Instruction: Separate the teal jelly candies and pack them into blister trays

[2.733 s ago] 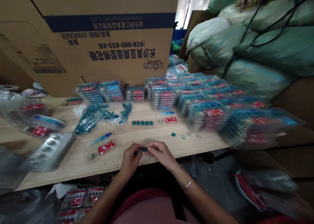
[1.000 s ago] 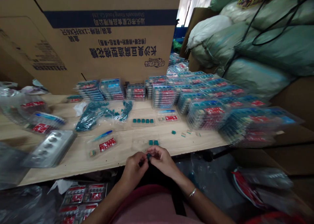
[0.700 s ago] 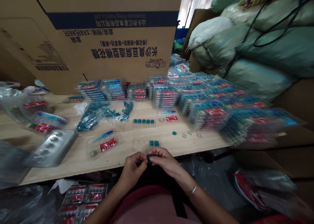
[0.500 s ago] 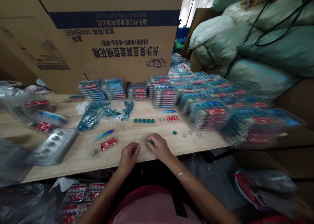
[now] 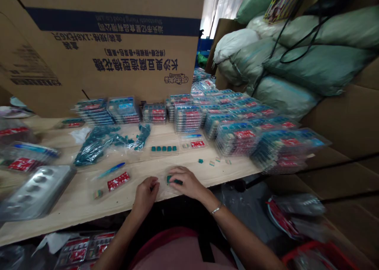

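My right hand is bent over a row of small dark green blocks near the table's front edge, thumb and fingers closed on one of them. Clear plastic shows around these blocks, partly hidden by the hand. Just to the left, my left hand has its fingers curled together at the side of that plastic; whatever is in them is hidden. Further left lies a clear tray with a red patterned packet, a blue stick-like piece and a small beige-green piece.
Behind the hands sits a tray of green blocks, beside a clear bag of green pieces. Stacked filled packs line the back and right. Empty clear trays lie left. A big carton stands behind; loose bits lie right.
The view has turned right, so the scene sits further left. More of the green blocks now shows under my right hand. Both hands stay close together at the table's front edge.
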`<state>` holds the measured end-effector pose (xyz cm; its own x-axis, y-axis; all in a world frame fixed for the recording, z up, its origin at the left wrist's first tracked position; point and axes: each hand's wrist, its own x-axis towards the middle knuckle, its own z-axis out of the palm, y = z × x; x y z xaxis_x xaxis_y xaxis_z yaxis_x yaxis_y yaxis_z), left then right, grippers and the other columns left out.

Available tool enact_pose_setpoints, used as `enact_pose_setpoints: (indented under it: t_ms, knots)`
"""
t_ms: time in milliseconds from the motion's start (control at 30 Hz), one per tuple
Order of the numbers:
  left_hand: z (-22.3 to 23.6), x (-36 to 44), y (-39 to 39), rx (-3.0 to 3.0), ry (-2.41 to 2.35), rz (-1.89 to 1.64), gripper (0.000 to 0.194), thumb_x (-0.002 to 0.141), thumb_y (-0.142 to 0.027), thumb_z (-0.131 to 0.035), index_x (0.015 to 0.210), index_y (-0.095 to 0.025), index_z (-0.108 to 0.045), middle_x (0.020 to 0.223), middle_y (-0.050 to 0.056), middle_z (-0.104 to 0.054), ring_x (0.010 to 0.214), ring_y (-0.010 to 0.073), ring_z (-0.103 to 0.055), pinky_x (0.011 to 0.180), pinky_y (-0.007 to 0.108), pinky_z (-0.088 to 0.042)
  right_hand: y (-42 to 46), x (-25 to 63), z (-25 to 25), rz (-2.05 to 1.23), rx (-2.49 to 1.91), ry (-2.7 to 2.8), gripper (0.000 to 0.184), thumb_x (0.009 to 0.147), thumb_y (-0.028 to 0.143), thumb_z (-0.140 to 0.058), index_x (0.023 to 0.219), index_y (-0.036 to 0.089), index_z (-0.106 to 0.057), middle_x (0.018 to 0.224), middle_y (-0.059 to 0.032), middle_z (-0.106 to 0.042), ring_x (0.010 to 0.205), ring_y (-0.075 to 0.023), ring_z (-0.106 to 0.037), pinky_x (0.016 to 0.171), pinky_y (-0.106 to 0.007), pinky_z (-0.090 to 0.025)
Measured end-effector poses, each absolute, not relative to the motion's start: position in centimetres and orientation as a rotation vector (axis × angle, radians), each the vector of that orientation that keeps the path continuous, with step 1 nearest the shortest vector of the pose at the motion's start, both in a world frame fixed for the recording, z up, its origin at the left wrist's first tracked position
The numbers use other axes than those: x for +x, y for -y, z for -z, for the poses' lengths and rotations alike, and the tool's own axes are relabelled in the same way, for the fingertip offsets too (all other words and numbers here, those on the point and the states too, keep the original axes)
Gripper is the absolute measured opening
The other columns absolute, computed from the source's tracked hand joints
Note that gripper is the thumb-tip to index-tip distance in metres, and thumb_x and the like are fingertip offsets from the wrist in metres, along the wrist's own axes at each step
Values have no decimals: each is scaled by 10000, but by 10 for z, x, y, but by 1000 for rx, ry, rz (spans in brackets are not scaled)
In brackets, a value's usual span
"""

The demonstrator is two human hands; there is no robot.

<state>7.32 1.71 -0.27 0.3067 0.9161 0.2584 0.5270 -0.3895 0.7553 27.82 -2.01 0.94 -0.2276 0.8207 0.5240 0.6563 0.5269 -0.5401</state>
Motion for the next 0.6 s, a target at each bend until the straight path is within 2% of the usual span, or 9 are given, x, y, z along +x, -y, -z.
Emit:
enact_pose_setpoints:
  t_ms: [100,200,267,333,433,500,600]
  knots:
    - [-6,75,-14,2135,-1202,-954,156,775,-240,-516,818,-173,-650,702,43,-676,644,180,-654,617,286,-531,20,316,-7,-104,-1430,1784,146,826,115,-542,849,195,-662,1048,-86,-655,1005,-204,-572,876,-352,-456]
    - [-18,86,-17,2295,-972,-940,185,842,-224,-473,861,-186,-653,825,64,-671,772,169,-653,699,279,-528,18,346,-2,18,-1759,1719,229,803,52,-493,875,172,-674,1009,-117,-653,950,-240,-566,841,-390,-463]
    - [-24,94,-23,2388,-801,-845,196,861,-214,-462,866,-194,-657,864,66,-666,803,163,-646,721,275,-524,23,352,-5,-1,-1817,1743,251,797,38,-474,870,171,-673,944,-110,-657,891,-236,-569,809,-381,-470]
    - [-26,100,-30,2425,-687,-763,197,863,-211,-462,829,-192,-656,816,57,-660,756,155,-640,690,265,-522,40,347,-10,-45,-1745,1731,247,807,54,-471,909,172,-663,917,-99,-653,881,-224,-567,812,-366,-468]
    - [-25,103,-40,2390,-601,-758,184,858,-254,-491,777,-186,-643,749,42,-644,705,151,-628,643,252,-516,85,333,-5,-213,-1588,1615,211,832,124,-489,959,183,-647,915,-74,-647,895,-193,-575,808,-323,-466]
    - [-22,103,-47,2365,-579,-754,156,839,-293,-532,829,-191,-649,777,41,-647,720,155,-628,638,246,-518,121,328,17,-454,-1572,1458,140,824,179,-530,875,190,-660,835,-39,-654,807,-162,-594,737,-279,-475]
    - [-18,102,-53,2365,-550,-701,194,814,-350,-567,903,-206,-661,817,43,-651,732,164,-635,628,247,-526,169,341,69,-830,-1835,964,86,762,234,-632,714,166,-655,655,8,-633,635,-132,-589,604,-238,-472]
